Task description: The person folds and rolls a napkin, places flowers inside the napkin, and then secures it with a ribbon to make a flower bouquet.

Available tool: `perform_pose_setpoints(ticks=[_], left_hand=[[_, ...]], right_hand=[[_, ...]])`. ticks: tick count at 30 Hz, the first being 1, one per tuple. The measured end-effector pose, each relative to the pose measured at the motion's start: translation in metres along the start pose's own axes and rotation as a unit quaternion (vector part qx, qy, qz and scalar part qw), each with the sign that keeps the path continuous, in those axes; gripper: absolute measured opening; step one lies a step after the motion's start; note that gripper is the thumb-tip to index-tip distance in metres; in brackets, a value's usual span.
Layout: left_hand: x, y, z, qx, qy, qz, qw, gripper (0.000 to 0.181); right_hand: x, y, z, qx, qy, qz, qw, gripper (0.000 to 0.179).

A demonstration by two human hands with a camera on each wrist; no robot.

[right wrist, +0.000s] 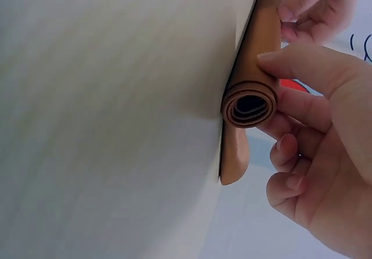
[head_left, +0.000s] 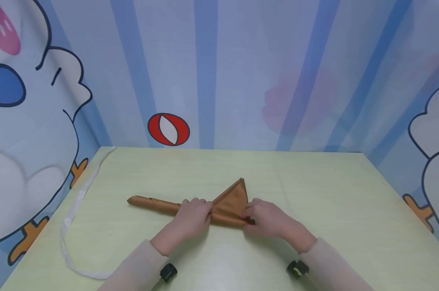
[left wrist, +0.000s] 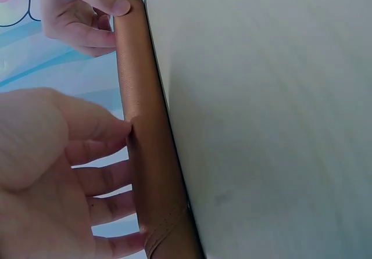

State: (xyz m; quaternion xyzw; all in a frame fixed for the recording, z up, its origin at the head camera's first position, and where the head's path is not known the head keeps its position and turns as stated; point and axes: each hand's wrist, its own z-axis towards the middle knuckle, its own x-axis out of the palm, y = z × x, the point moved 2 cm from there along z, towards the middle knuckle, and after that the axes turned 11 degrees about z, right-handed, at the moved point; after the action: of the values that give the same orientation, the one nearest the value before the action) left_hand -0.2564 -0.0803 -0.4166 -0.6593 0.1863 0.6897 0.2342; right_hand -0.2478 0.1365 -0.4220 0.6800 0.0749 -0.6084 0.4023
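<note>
A brown leather-like mat (head_left: 154, 203), rolled into a slim tube, lies across the middle of the table. One flat triangular corner (head_left: 232, 198) sticks out from the roll toward the back wall. My left hand (head_left: 194, 218) holds the roll near its middle, thumb on the near side and fingers behind it, as the left wrist view shows. At the right end my right hand (head_left: 266, 218) grips the tube between thumb and fingers. In the right wrist view the spiral layers of the rolled end (right wrist: 229, 105) surround a hollow centre.
A thin white strap (head_left: 74, 210) curves along the left part of the pale yellow table (head_left: 332, 190). A blue striped backdrop (head_left: 241, 60) with cartoon figures encloses the back and sides. Small black devices (head_left: 168, 273) hang at both wrists.
</note>
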Motion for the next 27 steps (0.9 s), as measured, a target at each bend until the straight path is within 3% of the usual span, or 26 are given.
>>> perform_pose_setpoints(ticks=[7,15,21,27], left_hand=[[-0.0011,-0.001,-0.002,0.009,0.005,0.001,0.9999,0.009],[-0.0006,-0.0013,-0.0069,0.012,0.012,0.004,0.9999,0.006],[-0.0013,0.0008,-0.0092,0.018,0.005,0.018,0.9997,0.007],[-0.0012,0.0014,-0.0062,0.016,0.006,0.017,0.9997,0.004]], right_hand=[[-0.0024,-0.005,0.0014,0.012,0.021,0.063,0.9977,0.02],[-0.0002,-0.0047,0.0007,0.015,0.057,0.16,0.9854,0.017],[0.0023,-0.0054,0.001,0.041,0.066,0.18,0.9806,0.019],[0.0009,-0.0047,0.0013,0.063,0.045,0.194,0.9779,0.019]])
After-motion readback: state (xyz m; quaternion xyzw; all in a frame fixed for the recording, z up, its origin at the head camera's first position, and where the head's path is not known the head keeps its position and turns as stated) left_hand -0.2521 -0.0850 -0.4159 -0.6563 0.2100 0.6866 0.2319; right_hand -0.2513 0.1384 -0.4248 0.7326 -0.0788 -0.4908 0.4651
